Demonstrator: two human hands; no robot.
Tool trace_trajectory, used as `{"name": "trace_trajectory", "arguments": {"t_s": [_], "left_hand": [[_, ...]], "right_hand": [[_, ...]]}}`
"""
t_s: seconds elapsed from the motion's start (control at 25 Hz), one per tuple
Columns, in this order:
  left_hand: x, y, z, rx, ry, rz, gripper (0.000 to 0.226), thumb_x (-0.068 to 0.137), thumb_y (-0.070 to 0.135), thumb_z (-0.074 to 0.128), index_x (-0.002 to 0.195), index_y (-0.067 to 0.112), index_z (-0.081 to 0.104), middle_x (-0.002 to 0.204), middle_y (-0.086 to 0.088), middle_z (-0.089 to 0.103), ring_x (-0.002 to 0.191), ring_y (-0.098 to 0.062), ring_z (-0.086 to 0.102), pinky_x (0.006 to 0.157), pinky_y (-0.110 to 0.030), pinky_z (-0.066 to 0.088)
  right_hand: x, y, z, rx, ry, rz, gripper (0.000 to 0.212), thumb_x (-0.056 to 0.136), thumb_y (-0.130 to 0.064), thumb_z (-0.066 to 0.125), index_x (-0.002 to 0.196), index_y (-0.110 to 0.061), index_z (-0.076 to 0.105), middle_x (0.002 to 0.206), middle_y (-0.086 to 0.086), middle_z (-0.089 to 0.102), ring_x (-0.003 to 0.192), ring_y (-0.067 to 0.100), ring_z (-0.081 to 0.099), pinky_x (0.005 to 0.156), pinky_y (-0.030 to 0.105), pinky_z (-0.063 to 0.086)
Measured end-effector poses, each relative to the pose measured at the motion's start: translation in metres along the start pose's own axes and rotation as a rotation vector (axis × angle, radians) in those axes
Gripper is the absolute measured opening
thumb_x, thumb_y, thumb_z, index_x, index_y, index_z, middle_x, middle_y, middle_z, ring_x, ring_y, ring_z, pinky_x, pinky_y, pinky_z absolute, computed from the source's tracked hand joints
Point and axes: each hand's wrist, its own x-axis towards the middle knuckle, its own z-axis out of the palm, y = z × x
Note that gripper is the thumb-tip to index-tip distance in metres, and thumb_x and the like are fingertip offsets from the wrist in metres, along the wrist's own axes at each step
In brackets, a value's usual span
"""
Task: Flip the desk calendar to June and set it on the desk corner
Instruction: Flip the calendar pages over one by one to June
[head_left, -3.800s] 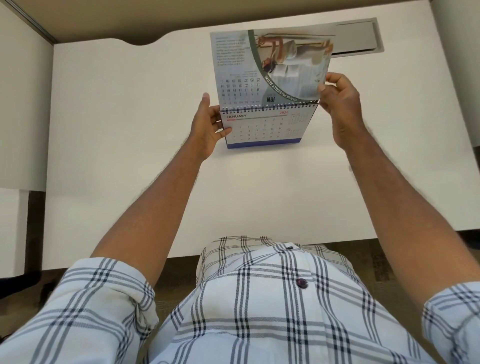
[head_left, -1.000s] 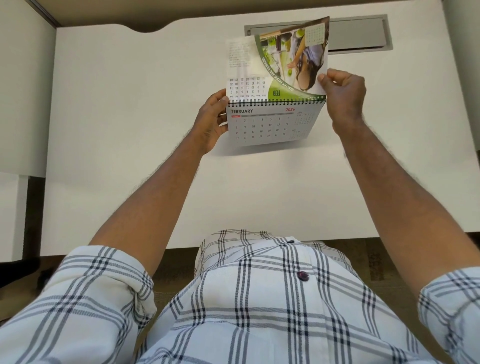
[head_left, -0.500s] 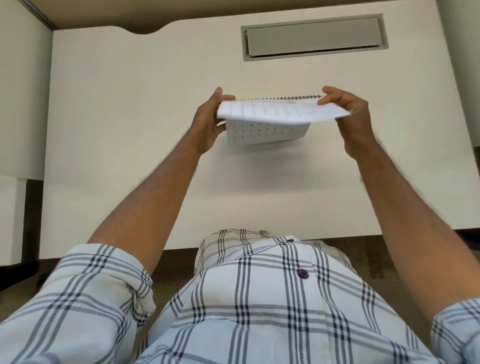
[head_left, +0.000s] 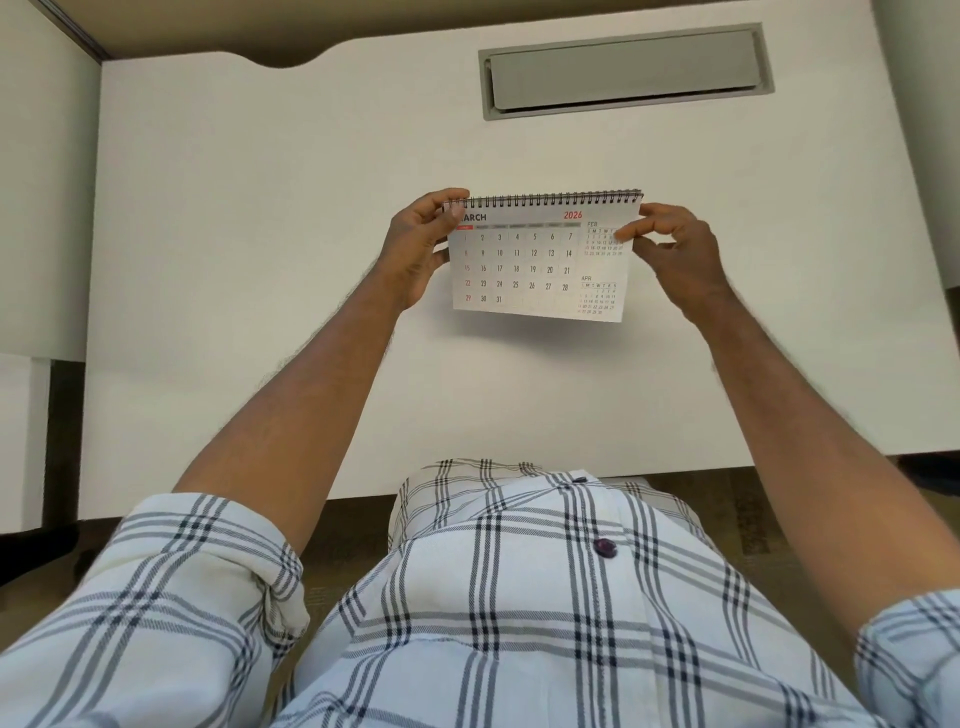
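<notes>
The spiral-bound desk calendar is held up above the white desk, its front page showing MARCH 2026. My left hand grips its left edge, thumb over the top left corner by the wire binding. My right hand pinches the page's upper right corner between thumb and fingers. The calendar's lower edge hangs free above the desk surface and casts a faint shadow. Its back and stand are hidden behind the front page.
A grey cable hatch is set into the desk at the back right. A curved notch cuts the desk's far edge at the left. Partition panels flank both sides. My plaid shirt fills the foreground.
The February page went over the binding to the back, and the March page now faces me. My right hand came back down to the front page's upper right corner.
</notes>
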Motion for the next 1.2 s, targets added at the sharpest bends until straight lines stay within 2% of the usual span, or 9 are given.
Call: {"name": "trace_trajectory", "arguments": {"t_s": [0.12, 0.2, 0.32, 0.4, 0.52, 0.6, 0.84, 1.0, 1.2], "left_hand": [[0.002, -0.002, -0.002, 0.005, 0.001, 0.002, 0.019, 0.101, 0.007, 0.062, 0.117, 0.016, 0.068, 0.113, -0.007, 0.071, 0.103, -0.021, 0.066, 0.084, -0.034, 0.059], [0.002, -0.002, -0.001, 0.009, 0.001, -0.001, 0.019, 0.101, 0.006, 0.062, 0.115, 0.017, 0.069, 0.112, -0.007, 0.071, 0.103, -0.020, 0.066, 0.086, -0.034, 0.059], [0.002, -0.001, 0.000, 0.016, 0.002, -0.007, 0.019, 0.101, 0.005, 0.061, 0.113, 0.018, 0.069, 0.112, -0.007, 0.072, 0.104, -0.021, 0.066, 0.087, -0.036, 0.058], [0.002, 0.000, 0.000, 0.020, 0.005, -0.017, 0.019, 0.100, 0.005, 0.061, 0.111, 0.019, 0.070, 0.111, -0.007, 0.073, 0.103, -0.021, 0.065, 0.088, -0.037, 0.057], [0.000, 0.003, 0.000, 0.010, 0.007, -0.036, 0.009, 0.100, 0.015, 0.066, 0.105, 0.020, 0.071, 0.102, -0.002, 0.075, 0.099, -0.020, 0.065, 0.091, -0.039, 0.056], [-0.001, 0.005, 0.002, 0.005, 0.017, -0.045, 0.004, 0.099, 0.023, 0.068, 0.101, 0.020, 0.071, 0.097, 0.000, 0.075, 0.097, -0.020, 0.065, 0.090, -0.038, 0.056], [-0.001, 0.006, 0.005, 0.018, 0.060, -0.048, 0.010, 0.101, 0.028, 0.066, 0.101, 0.019, 0.071, 0.088, 0.004, 0.076, 0.093, -0.020, 0.065, 0.088, -0.039, 0.056], [-0.004, 0.008, 0.006, 0.024, 0.044, -0.048, 0.012, 0.101, 0.029, 0.067, 0.109, 0.022, 0.071, 0.092, 0.005, 0.076, 0.090, -0.016, 0.068, 0.085, -0.036, 0.058], [-0.005, 0.010, 0.009, 0.033, 0.058, -0.055, 0.009, 0.099, 0.027, 0.069, 0.103, 0.019, 0.070, 0.093, 0.001, 0.077, 0.093, -0.019, 0.068, 0.088, -0.040, 0.058]], "right_hand": [[0.004, -0.001, -0.001, 0.012, 0.024, 0.051, 0.039, 0.085, 0.003, 0.051, 0.089, -0.024, 0.080, 0.123, -0.005, 0.067, 0.117, 0.007, 0.061, 0.095, 0.025, 0.047], [0.009, -0.011, -0.004, 0.139, 0.127, 0.138, 0.043, 0.079, 0.002, 0.046, 0.076, -0.030, 0.074, 0.108, -0.005, 0.073, 0.098, 0.008, 0.067, 0.083, 0.026, 0.048], [0.023, -0.032, -0.010, 0.236, 0.171, 0.250, 0.030, 0.083, -0.011, 0.047, 0.085, -0.028, 0.071, 0.095, -0.006, 0.074, 0.077, 0.009, 0.065, 0.070, 0.027, 0.046], [0.032, -0.043, -0.011, 0.190, 0.063, 0.353, 0.018, 0.091, -0.028, 0.053, 0.094, -0.024, 0.070, 0.091, -0.007, 0.072, 0.074, 0.011, 0.061, 0.072, 0.029, 0.045], [0.043, -0.051, -0.011, 0.061, -0.168, 0.487, 0.050, 0.096, -0.061, 0.041, 0.104, -0.019, 0.069, 0.094, -0.007, 0.069, 0.079, 0.014, 0.057, 0.077, 0.033, 0.045], [0.050, -0.054, -0.010, 0.029, -0.251, 0.510, 0.060, 0.095, -0.069, 0.035, 0.107, -0.020, 0.068, 0.097, -0.005, 0.067, 0.082, 0.015, 0.057, 0.078, 0.033, 0.045], [0.061, -0.058, -0.007, -0.028, -0.153, 0.482, 0.027, 0.092, -0.035, 0.059, 0.108, -0.016, 0.066, 0.097, -0.004, 0.066, 0.087, 0.016, 0.057, 0.074, 0.028, 0.045], [0.064, -0.059, -0.010, 0.082, -0.064, 0.463, 0.030, 0.088, -0.018, 0.065, 0.117, -0.013, 0.072, 0.104, 0.000, 0.067, 0.087, 0.012, 0.058, 0.071, 0.025, 0.045], [0.062, -0.064, -0.008, 0.287, -0.036, 0.550, 0.022, 0.086, -0.033, 0.077, 0.099, -0.019, 0.066, 0.088, -0.006, 0.068, 0.077, 0.011, 0.052, 0.066, 0.024, 0.037]]}}
